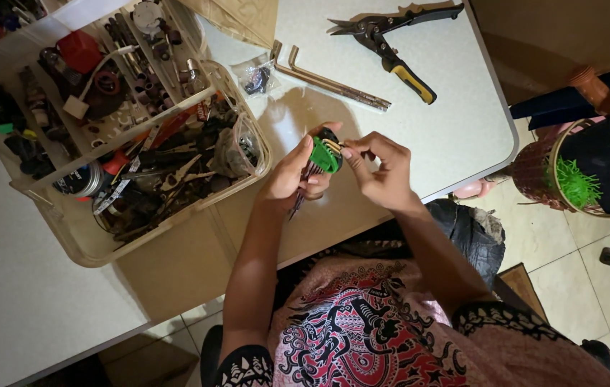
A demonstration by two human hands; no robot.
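Note:
A green holder of hex keys (325, 155) sits in my left hand (292, 174), which grips it from the left over the white table (448, 122). The keys' long metal ends hang down below my palm. My right hand (380, 166) meets it from the right, with fingertips pinched on the top of one key in the holder. Both hands hover just above the table's near edge.
A clear plastic toolbox (133, 136) full of mixed tools stands open at the left. Two large L-shaped keys (333, 84), a small bag of parts (256, 77) and yellow-handled snips (391, 43) lie beyond my hands. A basket with a green tuft (577, 172) stands on the floor at right.

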